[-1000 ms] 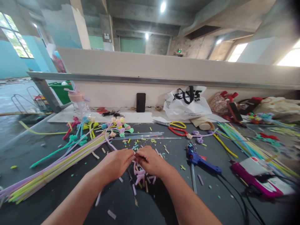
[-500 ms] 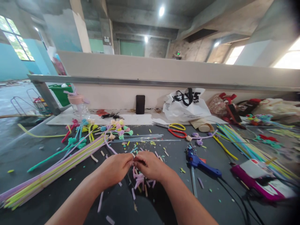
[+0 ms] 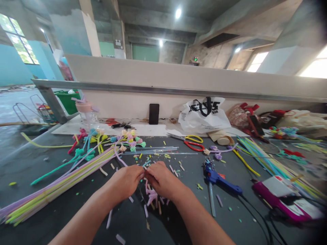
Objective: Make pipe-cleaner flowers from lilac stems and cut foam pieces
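Observation:
My left hand and my right hand meet fingertip to fingertip over the dark table, both closed in a pinch. A pink-lilac pipe cleaner shows just under the fingertips; its upper end is hidden by them. Below lies a cluster of lilac pipe cleaner loops, close to my right wrist. Cut pipe cleaner bits are scattered around both hands. A bundle of long pastel pipe cleaners lies left of my left forearm, with finished-looking fuzzy flowers at its far end.
A blue glue gun with a cable lies to the right, near a magenta-and-white device. Scissors, clear glue sticks, a phone, a cup and a white bag sit farther back. More pipe cleaners lie at right.
The hands stay together in nearly the same place. My right hand's knuckles have risen and turned slightly, and the whole view has shifted a little.

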### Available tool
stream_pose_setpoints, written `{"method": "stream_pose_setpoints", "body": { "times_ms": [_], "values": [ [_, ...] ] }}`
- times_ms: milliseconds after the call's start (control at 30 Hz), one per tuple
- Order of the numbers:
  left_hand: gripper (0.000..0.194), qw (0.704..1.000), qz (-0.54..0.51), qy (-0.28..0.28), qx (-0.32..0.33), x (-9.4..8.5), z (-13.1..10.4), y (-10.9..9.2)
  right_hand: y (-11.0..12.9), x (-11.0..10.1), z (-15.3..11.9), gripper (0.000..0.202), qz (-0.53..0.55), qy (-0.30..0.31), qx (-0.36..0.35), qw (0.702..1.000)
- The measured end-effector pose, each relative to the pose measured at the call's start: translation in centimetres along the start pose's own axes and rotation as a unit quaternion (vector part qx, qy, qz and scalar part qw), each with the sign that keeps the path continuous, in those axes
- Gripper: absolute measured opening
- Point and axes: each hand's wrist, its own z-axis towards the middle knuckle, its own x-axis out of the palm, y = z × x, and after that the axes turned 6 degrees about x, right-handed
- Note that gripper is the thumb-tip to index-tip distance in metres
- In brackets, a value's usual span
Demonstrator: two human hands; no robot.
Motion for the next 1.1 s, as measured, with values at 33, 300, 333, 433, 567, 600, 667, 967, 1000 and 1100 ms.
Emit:
{"method": "stream_pose_setpoints", "body": {
  "times_ms": [33, 300, 333, 433, 567, 600, 667, 967, 1000, 1100],
  "values": [
    [0.025, 1.0, 0.003, -0.012, -0.002, 0.1, 0.0, 0.0, 0.1, 0.0, 0.0, 0.018, -0.001, -0.005, 0.003, 1.0],
    [0.026, 0.996, -0.008, -0.08, -0.029, 1.3, 0.5, 0.1, 0.1, 0.6, 0.3, 0.022, -0.026, -0.046, 0.019, 0.998],
    [0.026, 0.995, -0.008, -0.086, -0.04, 1.3, 0.6, 0.0, 0.2, 0.8, 0.3, 0.022, -0.024, -0.059, 0.021, 0.998],
    [0.025, 0.99, -0.024, -0.113, -0.085, 1.4, 1.0, -0.4, 0.7, 1.3, 0.2, 0.025, -0.019, -0.114, 0.047, 0.992],
    [0.024, 0.98, -0.101, -0.12, -0.122, 1.1, 1.4, -0.6, 0.8, 1.3, 0.3, 0.027, 0.009, -0.125, 0.07, 0.99],
    [0.024, 0.979, -0.121, -0.112, -0.117, 0.9, 1.3, -0.5, 0.7, 1.1, 0.3, 0.026, 0.019, -0.11, 0.064, 0.992],
    [0.024, 0.979, -0.147, -0.094, -0.102, 0.6, 1.2, -0.5, 0.4, 0.5, 0.3, 0.021, 0.032, -0.082, 0.055, 0.995],
    [0.025, 0.984, -0.152, -0.045, -0.083, -0.3, 0.7, -0.2, 1.2, -1.0, 0.3, 0.016, -0.063, -0.022, 0.025, 0.997],
    [0.025, 0.982, -0.166, -0.034, -0.082, -0.4, 0.7, -0.1, 1.3, -1.1, 0.3, 0.018, -0.069, -0.011, 0.023, 0.997],
    [0.025, 0.97, -0.228, 0.002, -0.078, -0.9, 0.6, 0.2, 1.6, -1.2, 0.3, 0.02, -0.08, 0.014, 0.021, 0.996]
  ]
}}
